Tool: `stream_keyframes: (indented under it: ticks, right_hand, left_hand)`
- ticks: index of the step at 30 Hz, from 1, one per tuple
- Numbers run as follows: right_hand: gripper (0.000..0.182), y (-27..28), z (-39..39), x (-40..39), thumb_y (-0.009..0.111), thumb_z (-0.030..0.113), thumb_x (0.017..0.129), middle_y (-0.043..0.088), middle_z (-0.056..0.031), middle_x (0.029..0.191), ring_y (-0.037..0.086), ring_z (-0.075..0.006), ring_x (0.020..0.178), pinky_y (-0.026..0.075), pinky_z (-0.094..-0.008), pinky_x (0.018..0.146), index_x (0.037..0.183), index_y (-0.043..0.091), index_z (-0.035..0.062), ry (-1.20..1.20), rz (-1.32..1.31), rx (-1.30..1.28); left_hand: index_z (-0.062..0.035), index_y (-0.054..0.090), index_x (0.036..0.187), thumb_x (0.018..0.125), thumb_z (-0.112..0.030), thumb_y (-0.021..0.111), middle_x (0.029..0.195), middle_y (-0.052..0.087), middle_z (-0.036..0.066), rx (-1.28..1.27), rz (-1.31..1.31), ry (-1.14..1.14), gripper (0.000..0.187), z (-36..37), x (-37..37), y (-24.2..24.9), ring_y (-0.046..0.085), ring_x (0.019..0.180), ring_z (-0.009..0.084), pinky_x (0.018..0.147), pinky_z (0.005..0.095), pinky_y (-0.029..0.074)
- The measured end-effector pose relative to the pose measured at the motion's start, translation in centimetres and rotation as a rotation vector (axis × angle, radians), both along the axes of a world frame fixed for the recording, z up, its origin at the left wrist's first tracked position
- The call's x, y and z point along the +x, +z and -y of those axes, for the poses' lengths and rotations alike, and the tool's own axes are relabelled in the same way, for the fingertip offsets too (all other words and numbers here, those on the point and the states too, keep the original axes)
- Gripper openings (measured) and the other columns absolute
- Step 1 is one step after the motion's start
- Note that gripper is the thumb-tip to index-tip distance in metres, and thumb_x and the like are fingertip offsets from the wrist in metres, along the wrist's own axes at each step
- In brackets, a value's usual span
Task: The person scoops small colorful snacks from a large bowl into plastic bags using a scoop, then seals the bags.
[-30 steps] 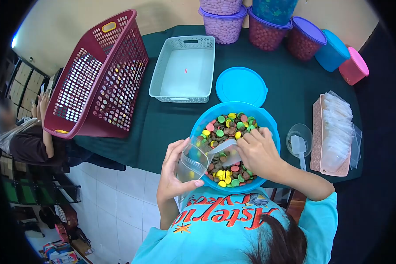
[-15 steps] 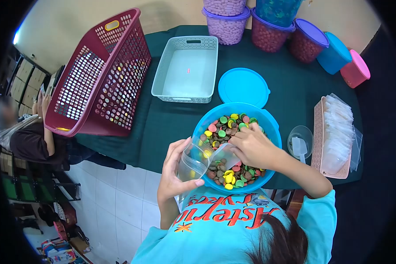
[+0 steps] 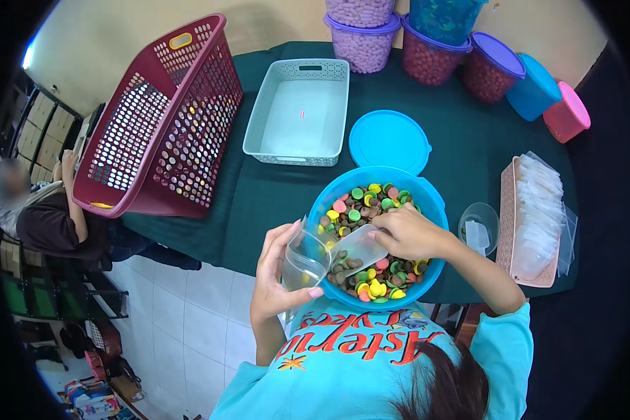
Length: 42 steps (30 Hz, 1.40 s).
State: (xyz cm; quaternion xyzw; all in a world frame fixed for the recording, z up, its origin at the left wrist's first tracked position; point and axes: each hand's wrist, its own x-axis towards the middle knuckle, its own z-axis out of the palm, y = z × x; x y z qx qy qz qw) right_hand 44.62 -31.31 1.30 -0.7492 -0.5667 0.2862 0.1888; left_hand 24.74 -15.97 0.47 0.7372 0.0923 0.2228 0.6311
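Note:
My left hand (image 3: 271, 274) grips a clear plastic bag (image 3: 305, 260), its mouth held wide at the left rim of a blue tub (image 3: 437, 203). The tub contains many button-shaped candies (image 3: 378, 288) in brown, green, yellow and pink. In my right hand (image 3: 414, 234) is a translucent scoop (image 3: 362, 246), tilted toward the bag mouth with several brown candies at its lip. The scoop's front edge overlaps the bag opening in this view. Behind the tub lies its round blue lid (image 3: 390, 142).
A pale green tray (image 3: 297, 115) and a tall maroon basket (image 3: 199, 150) stand to the left. On the right, a pink basket (image 3: 511, 245) holds clear bags beside a round clear container (image 3: 491, 222). Lidded tubs (image 3: 423, 59) line the back. Another person (image 3: 49, 217) is at far left.
The scoop has tipped further toward the bag mouth, and brown candies now show at its front. My right hand has shifted slightly. The other person's hands have moved.

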Motion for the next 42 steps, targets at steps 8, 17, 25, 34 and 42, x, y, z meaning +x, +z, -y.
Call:
stream_keyframes:
  ticks: [8, 17, 25, 34, 42]
  right_hand:
    - [0.022, 8.7, 1.3, 2.7, 0.049, 0.018, 0.078, 0.056, -0.0146, 0.059, 0.053, -0.0325, 0.059, 0.036, -0.0398, 0.062, 0.065, 0.057, 0.0021, -0.066, 0.268, 0.279]
    - [0.012, 12.5, -1.9, -5.6, 0.057, 0.016, 0.064, 0.055, -0.0041, 0.06, 0.051, -0.0173, 0.067, 0.034, -0.0311, 0.071, 0.063, 0.06, 0.0047, 0.208, 1.018, 0.258]
    - [0.003, 14.6, 2.3, -1.9, 0.057, 0.009, 0.064, 0.054, -0.0043, 0.063, 0.051, -0.017, 0.067, 0.034, -0.0335, 0.075, 0.065, 0.056, 0.0063, -0.007, 0.997, 0.197]
    - [0.009, 5.6, 5.8, -2.5, 0.06, 0.011, 0.06, 0.059, -0.0076, 0.064, 0.056, -0.0192, 0.066, 0.032, -0.0337, 0.066, 0.067, 0.059, 0.0051, 0.097, 0.704, -0.108]
    - [0.017, 1.9, 5.2, -4.7, 0.055, 0.019, 0.078, 0.057, -0.0104, 0.065, 0.055, -0.0248, 0.066, 0.031, -0.0368, 0.065, 0.072, 0.055, 0.0031, -0.15, 0.425, -0.013]
  left_hand:
    - [0.0015, 0.047, 0.117, 0.042, -0.023, 0.085, 0.113, 0.041, 0.015, 0.143, 0.174, 0.115, 0.088, 0.6, -0.7, 1.4, 0.048, 0.103, 0.0247, 0.086, 0.035, 0.043]
    - [0.0008, 0.048, 0.115, 0.043, -0.024, 0.084, 0.11, 0.046, 0.017, 0.346, 0.056, 0.076, 0.084, 2.5, 2.0, 2.0, 0.048, 0.103, 0.0274, 0.086, 0.0364, 0.041]
    - [0.0036, 0.032, 0.126, 0.045, -0.021, 0.084, 0.114, 0.042, 0.016, -0.001, 0.051, 0.137, 0.1, 0.5, -0.3, 0.8, 0.047, 0.106, 0.0249, 0.094, 0.0373, 0.035]
    - [0.003, 0.023, 0.128, 0.045, -0.021, 0.084, 0.117, 0.047, 0.021, -0.21, 0.032, 0.215, 0.105, 0.0, -0.6, 0.2, 0.046, 0.11, 0.0279, 0.098, 0.0386, 0.032]
    - [0.0012, 0.03, 0.124, 0.046, -0.029, 0.083, 0.118, 0.046, 0.017, -0.213, -0.011, 0.186, 0.099, 0.4, 0.1, 0.1, 0.046, 0.109, 0.0239, 0.095, 0.0357, 0.035]
